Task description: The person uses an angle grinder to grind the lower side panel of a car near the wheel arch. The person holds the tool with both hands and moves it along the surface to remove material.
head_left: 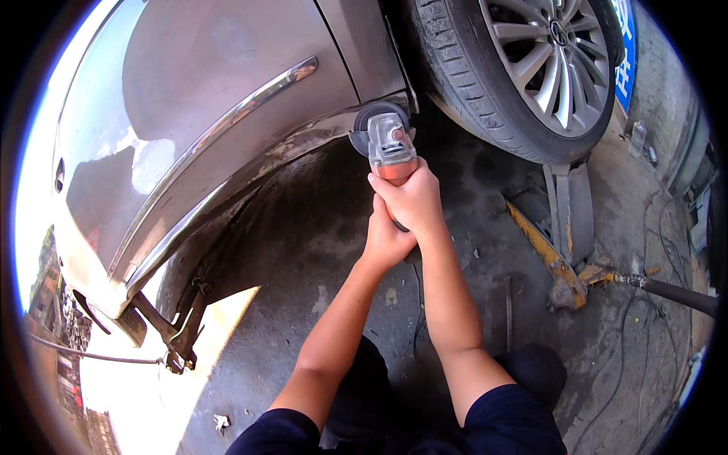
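Note:
Both my hands grip an angle grinder [390, 145] with a grey, worn head and an orange-red body. My right hand [413, 196] wraps round the body just behind the head, thumb along its left side. Closer to me, my left hand [387, 233] closes round the rear part, which is mostly hidden by the fingers. The dark disc [379, 110] sits at the lower edge of the car's sill [315, 136], near its front end. Whether disc and metal touch, I cannot tell. Along the sill, paint is scraped and rusty.
A silver-brown car door [243, 76] with a chrome strip rises on the left. The front wheel [523, 68] hangs right, above a metal stand [569, 208] and a yellow jack [550, 254]. A scissor jack [182, 334] supports the left. Cables [626, 334] and a T-shaped bar [509, 307] lie on the floor.

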`<state>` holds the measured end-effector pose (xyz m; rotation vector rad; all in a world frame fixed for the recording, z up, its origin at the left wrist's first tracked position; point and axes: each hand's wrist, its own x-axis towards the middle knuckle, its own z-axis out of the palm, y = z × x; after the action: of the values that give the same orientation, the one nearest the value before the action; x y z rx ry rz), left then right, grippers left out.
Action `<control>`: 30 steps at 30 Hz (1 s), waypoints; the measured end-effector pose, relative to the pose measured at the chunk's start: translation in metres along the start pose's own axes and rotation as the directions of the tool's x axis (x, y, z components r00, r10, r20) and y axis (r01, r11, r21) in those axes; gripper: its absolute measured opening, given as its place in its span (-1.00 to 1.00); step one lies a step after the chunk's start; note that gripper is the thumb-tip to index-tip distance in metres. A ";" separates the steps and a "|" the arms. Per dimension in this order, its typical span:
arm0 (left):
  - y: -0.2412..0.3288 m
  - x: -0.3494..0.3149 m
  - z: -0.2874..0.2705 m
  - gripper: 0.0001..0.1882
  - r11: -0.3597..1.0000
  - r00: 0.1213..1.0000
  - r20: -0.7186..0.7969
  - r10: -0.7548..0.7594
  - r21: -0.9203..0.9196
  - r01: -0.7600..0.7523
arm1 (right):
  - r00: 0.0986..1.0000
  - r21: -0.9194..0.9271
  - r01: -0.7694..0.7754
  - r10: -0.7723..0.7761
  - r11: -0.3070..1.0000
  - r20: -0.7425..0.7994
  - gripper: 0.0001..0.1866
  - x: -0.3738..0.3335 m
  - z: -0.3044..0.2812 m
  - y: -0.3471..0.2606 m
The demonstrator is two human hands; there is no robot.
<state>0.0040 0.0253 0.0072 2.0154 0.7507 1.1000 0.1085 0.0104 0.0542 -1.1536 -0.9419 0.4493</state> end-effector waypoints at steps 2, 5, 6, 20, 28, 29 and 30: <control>-0.003 -0.002 0.001 -0.01 1.000 1.000 0.003 0.004 0.017 -0.004 | 1.000 -0.015 -0.016 0.016 1.000 -0.002 -0.37 -0.004 -0.003 0.000; -0.003 -0.003 0.002 -0.02 1.000 1.000 0.002 0.023 -0.002 -0.023 | 1.000 0.002 -0.011 0.011 1.000 0.019 -0.36 -0.004 -0.003 -0.003; 0.002 -0.001 0.002 -0.02 0.999 1.000 -0.001 0.021 -0.025 -0.021 | 1.000 0.014 -0.007 0.007 1.000 0.031 -0.36 -0.003 -0.003 -0.003; -0.005 0.005 0.006 0.05 0.992 0.993 -0.027 0.112 -0.048 -0.113 | 0.999 -0.087 -0.028 0.030 0.996 0.021 -0.34 -0.002 -0.006 -0.013; -0.017 -0.017 0.009 -0.12 0.998 0.995 0.095 -0.024 -0.061 0.030 | 0.978 -0.134 -0.209 0.206 0.969 -0.036 -0.33 -0.019 -0.009 0.006; -0.015 -0.018 0.011 -0.11 0.997 0.992 0.122 -0.020 -0.068 0.029 | 0.984 -0.120 -0.175 0.168 0.977 -0.066 -0.35 -0.022 -0.011 0.009; -0.014 -0.017 0.012 -0.11 0.997 0.993 0.116 -0.015 -0.073 0.024 | 0.986 -0.108 -0.162 0.156 0.981 -0.059 -0.35 -0.021 -0.012 0.009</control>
<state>0.0040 0.0167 -0.0161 1.9856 0.6595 0.9772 0.1077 -0.0080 0.0363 -1.3431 -0.8430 0.4988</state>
